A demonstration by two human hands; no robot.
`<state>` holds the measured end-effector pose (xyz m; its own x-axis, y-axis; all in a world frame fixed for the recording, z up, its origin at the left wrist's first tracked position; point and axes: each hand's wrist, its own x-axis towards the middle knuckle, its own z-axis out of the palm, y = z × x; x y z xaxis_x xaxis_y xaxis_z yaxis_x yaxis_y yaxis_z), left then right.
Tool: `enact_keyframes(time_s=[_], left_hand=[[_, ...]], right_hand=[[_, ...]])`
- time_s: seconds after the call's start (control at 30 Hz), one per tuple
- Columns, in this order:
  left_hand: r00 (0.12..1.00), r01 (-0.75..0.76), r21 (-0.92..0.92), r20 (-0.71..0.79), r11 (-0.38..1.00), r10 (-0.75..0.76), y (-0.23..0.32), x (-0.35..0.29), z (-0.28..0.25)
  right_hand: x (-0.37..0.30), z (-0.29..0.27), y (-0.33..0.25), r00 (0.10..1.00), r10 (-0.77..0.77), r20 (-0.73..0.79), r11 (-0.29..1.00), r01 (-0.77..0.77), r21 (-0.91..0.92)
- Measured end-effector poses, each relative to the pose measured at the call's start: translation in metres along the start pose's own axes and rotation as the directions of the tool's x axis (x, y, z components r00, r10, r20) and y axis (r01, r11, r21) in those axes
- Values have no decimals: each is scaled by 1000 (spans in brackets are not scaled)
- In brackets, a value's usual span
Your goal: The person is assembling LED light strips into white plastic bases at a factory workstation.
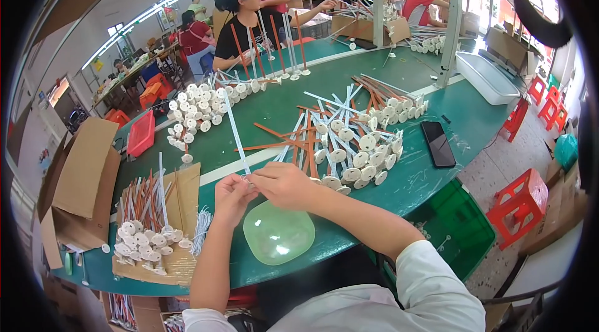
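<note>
A long, pale blue patterned strip [236, 129] stands up from between my hands, tilted a little to the left at its top. Closed around its lower end are the fingertips of my left hand [231, 200] and of my right hand [284, 187], pressed close together. A thin white loop seems to show at the fingers, too small to make out. Just below my right hand is a translucent green bowl [279, 232]. Right of the hands lies a big pile of blue and orange strips with white round discs [352, 175] at their ends. A bundle of white strings [201, 231] lies left of my left forearm.
At left, a cardboard sheet [190, 188] bears more disc-ended strips beside an open carton [81, 182]. Another disc pile [196, 107] lies on the green belt. A black phone [438, 145] rests at right, above a green crate [465, 232]. Across the table sits a co-worker [240, 29].
</note>
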<state>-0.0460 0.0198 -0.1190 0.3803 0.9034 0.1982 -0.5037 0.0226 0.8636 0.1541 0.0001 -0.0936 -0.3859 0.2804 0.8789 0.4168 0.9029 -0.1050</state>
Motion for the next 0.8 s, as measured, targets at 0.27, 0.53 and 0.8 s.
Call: enact_keyframes(time_s=[0.27, 0.53, 0.8], left_hand=[[999, -43, 26, 12, 999, 43, -1, -1, 8], [999, -44, 2, 33, 999, 44, -6, -4, 10], [995, -95, 5, -9, 995, 95, 0, -4, 6]], right_hand=[[3, 1, -8, 991, -8, -136, 1000, 4, -31], [2, 4, -6, 974, -88, -208, 985, 53, -166], [7, 2, -4, 971, -15, -237, 1000, 16, 3]])
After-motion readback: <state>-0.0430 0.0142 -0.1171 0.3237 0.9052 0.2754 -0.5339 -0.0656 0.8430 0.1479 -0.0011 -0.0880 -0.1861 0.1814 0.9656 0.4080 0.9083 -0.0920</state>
